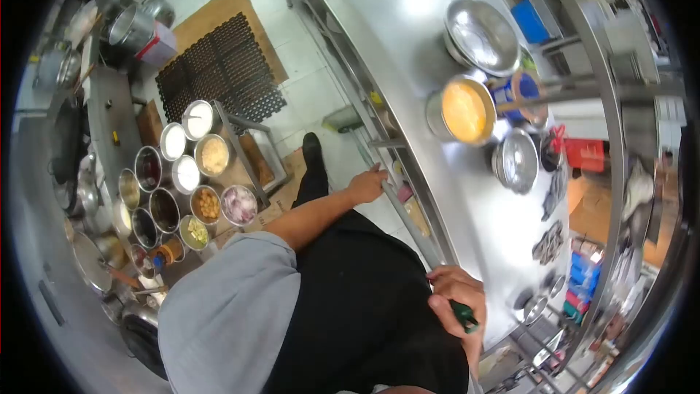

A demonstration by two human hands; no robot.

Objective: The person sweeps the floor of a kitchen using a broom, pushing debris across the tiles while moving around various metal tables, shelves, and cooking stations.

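Note:
My left hand is closed round the grey pole of a long-handled broom, partway down its length. Higher up the same pole, my right hand grips near the green end, whose tip pokes out past the thumb. The pole slants along the front edge of the steel table. Its far end reaches the white tiled floor by the table's lower shelf, where a pale greenish head lies; its exact shape is hard to make out.
On the table stand a large steel bowl, a pot of yellow-orange liquid and a smaller bowl. To the left, several round ingredient containers crowd a stand. A black rubber mat lies on cardboard on the floor.

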